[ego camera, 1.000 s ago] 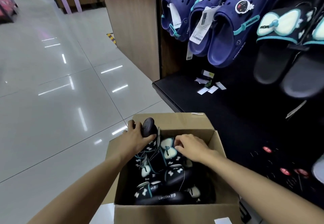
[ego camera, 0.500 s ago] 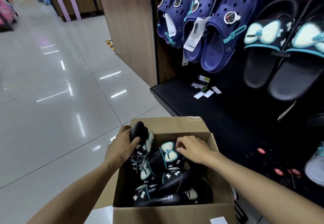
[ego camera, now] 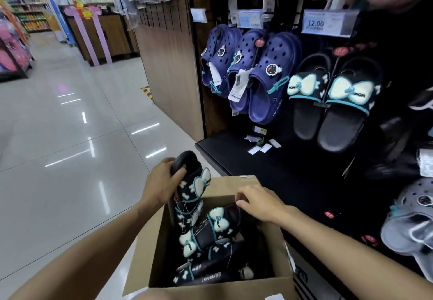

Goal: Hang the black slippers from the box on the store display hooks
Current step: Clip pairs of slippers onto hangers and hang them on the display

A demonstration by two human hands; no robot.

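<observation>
Two hands in the slipper box, one pair halfway out

Left hand (ego camera: 161, 182) has its grip curled round a black slipper pair (ego camera: 191, 182), lifted at the box's (ego camera: 225, 288) 11 o'clock corner. Right hand (ego camera: 257, 202) rests loosely curled on another slipper (ego camera: 220, 223) inside; can't tell if it's actually gripping. Matching slippers (ego camera: 332, 102) hang at 2 o'clock.

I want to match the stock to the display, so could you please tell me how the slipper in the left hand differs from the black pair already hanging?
The slipper gripped by the left hand is half lifted out of the box; the hanging pair is on a display hook. The held slipper is seen side-on, the hanging pair faces out, toes down. Both are black, with pale bows edged in teal.
</observation>
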